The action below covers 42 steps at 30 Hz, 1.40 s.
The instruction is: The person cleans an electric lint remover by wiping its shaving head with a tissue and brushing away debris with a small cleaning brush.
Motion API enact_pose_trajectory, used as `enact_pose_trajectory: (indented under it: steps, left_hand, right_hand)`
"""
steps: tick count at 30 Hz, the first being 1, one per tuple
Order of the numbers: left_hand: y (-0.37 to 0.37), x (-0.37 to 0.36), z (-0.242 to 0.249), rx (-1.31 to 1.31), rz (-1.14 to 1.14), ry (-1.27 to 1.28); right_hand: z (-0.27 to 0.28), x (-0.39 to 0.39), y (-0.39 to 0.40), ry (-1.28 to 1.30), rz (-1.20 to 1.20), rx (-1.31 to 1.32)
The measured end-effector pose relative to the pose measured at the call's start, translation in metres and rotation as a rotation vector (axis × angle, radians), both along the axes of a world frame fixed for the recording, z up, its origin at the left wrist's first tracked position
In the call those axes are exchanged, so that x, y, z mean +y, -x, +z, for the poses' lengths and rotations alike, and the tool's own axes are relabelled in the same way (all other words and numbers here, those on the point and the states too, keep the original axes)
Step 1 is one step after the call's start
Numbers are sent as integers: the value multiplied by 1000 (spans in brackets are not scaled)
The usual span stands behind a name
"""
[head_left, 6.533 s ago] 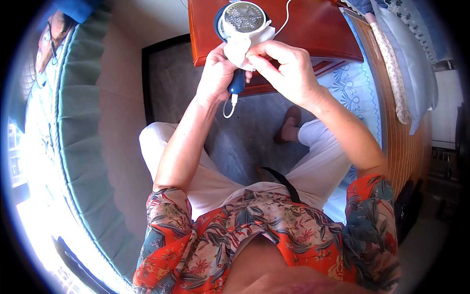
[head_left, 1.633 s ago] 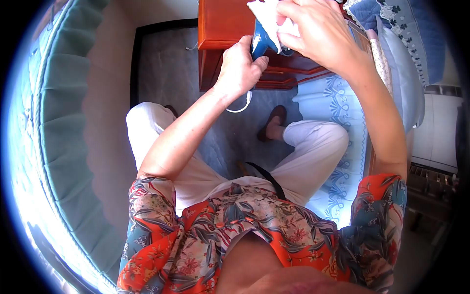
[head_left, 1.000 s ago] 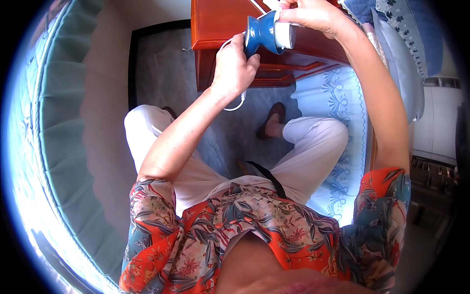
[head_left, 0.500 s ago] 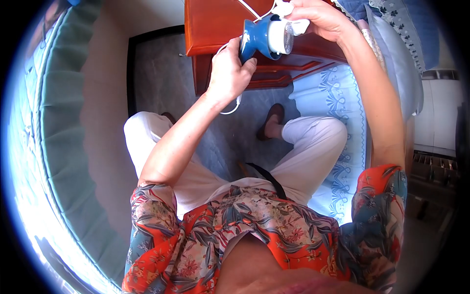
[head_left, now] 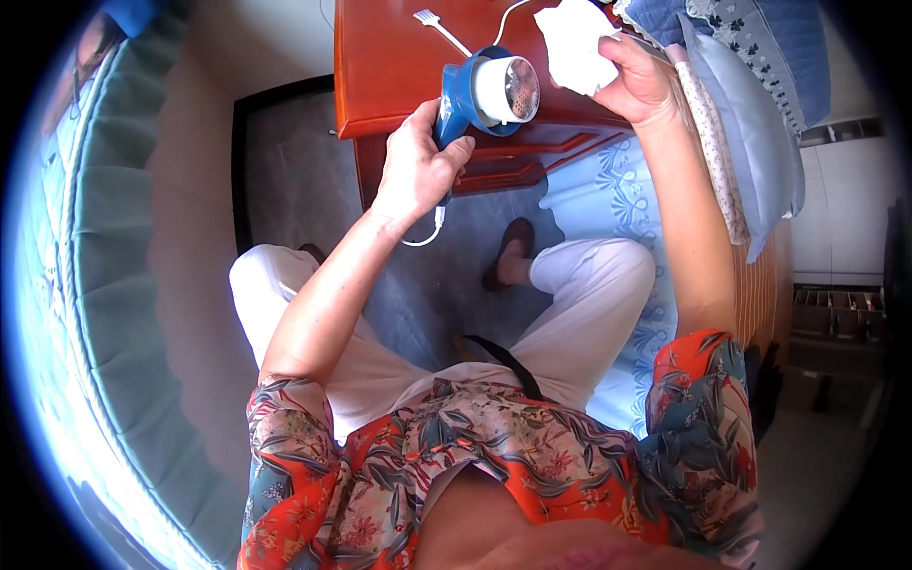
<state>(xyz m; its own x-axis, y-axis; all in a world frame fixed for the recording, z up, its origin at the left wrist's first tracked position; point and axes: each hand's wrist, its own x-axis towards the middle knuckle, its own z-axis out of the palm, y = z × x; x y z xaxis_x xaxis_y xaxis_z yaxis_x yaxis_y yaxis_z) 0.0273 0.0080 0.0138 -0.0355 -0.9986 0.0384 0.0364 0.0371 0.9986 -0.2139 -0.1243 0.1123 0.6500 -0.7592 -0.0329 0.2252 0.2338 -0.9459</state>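
My left hand is wrapped round the handle of a blue and white fabric shaver, its round perforated head facing right. A white cable is plugged into the bottom of the handle. To the right, my right hand pinches a crumpled white tissue, held apart from the shaver. Behind the shaver, a small white brush lies on the reddish-brown wooden cabinet.
Blue pillows and a patterned fabric roll are stacked at the right, above a light blue embroidered cloth. A green curtain hangs along the left. My knees are spread below the cabinet.
My right hand has moved away from the shaver's head, and the tissue now shows spread out. The shaver has shifted slightly left and down, exposing its perforated end. The brush has come into sight.
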Motion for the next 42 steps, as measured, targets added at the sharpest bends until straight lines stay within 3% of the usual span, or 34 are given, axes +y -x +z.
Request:
enact_pose_trajectory:
  steps: [1,4,8,9,12,16,17,20,21,25,33,36,38,40,42]
  left_hand:
    - [0,-1,-2,1,-4,6]
    - [0,-2,-4,10,-4,26]
    - [-2,0,1,22,-17,-6]
    - [-2,0,2,18,-20,-3]
    - [-3,1,4,10,-34,-1]
    - [-3,1,3,12,-58,7]
    - [-3,1,2,14,-58,15]
    - [-4,1,-2,39,-32,26]
    - [-4,1,-1,47,-32,28]
    - [-5,0,-1,105,-31,37]
    - [-7,-1,7,116,-51,3]
    - [-4,0,7,75,-62,-6]
    - [-4,1,10,41,-63,-19]
    - [-5,0,11,73,-82,-48]
    - [-6,-1,9,125,-96,-67]
  right_hand:
    - [1,-2,4,26,-47,41]
    - [17,-8,-2,137,171,148]
    - [36,11,-42,338,7,350]
    - [47,16,-50,452,-9,528]
    - [72,30,-76,800,82,873]
    - [90,40,-103,923,307,1066]
    - [84,29,-101,1065,389,1006]
    - [96,27,-106,744,461,1122]
    - [88,23,-102,654,358,1178]
    - [78,20,-86,629,317,1024]
    - [51,46,-72,650,-95,765]
    - [67,56,-89,1306,42,800]
    - [69,51,-96,1513,211,852]
    - [66,58,-105,1626,288,796]
    - [74,79,-111,1681,290,912]
